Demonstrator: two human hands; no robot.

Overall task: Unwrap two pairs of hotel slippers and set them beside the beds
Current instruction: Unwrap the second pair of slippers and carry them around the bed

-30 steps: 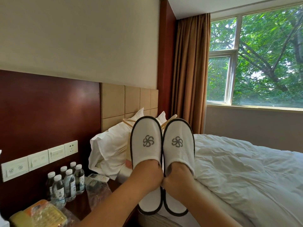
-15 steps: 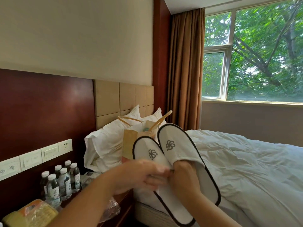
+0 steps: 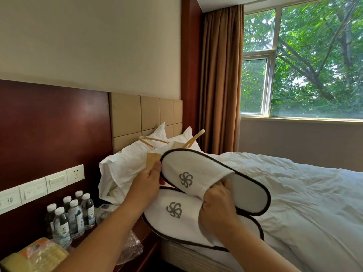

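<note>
I hold a pair of white hotel slippers with dark trim and a grey pinwheel logo in front of me, over the edge of the bed (image 3: 306, 193). The upper slipper (image 3: 198, 173) lies tilted, toe to the left; my left hand (image 3: 147, 183) pinches its toe edge. My right hand (image 3: 218, 211) grips the opening of that upper slipper. The lower slipper (image 3: 172, 216) lies under it, partly covered by my right hand; which hand holds it is hidden.
A brown paper bag (image 3: 152, 160) with flat handles leans on the white pillows (image 3: 121, 169). The nightstand at the lower left carries several water bottles (image 3: 72, 216), crumpled clear plastic (image 3: 131, 250) and a yellow packet (image 3: 37, 256). Wall switches (image 3: 39, 185) line the dark headboard panel.
The slippers went from upright side by side to lying flat, one stacked over the other. My left hand moved from the heel end to the toe of the upper slipper.
</note>
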